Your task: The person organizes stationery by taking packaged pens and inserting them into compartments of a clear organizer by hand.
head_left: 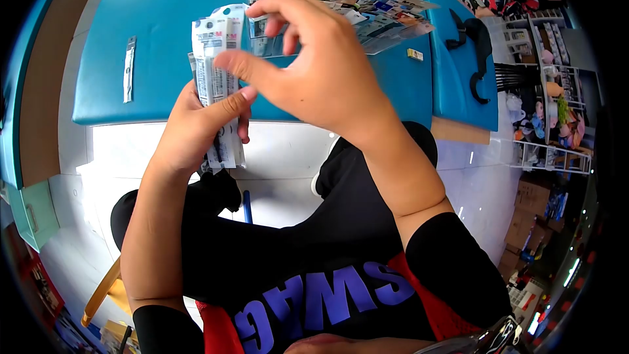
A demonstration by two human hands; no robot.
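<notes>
Several long, narrow clear packets [215, 42] with printed labels stand in a bundle, tilted slightly, over the near edge of the blue table. My left hand [196, 118] is wrapped round their lower part, thumb across the front. Beside their upper right edge is my right hand [308, 59], its thumb and fingers apart with nothing between them; the thumb is close to the front packet. One more slim packet [130, 69] lies alone on the blue table [105, 39] to the left.
Clear racks [373, 42] full of packets stand at the back of the table. A small yellow box [415, 54] lies right of them. A black strap [481, 59] rests on the blue surface farther right, near white shelves [550, 151]. My knees are below the table edge.
</notes>
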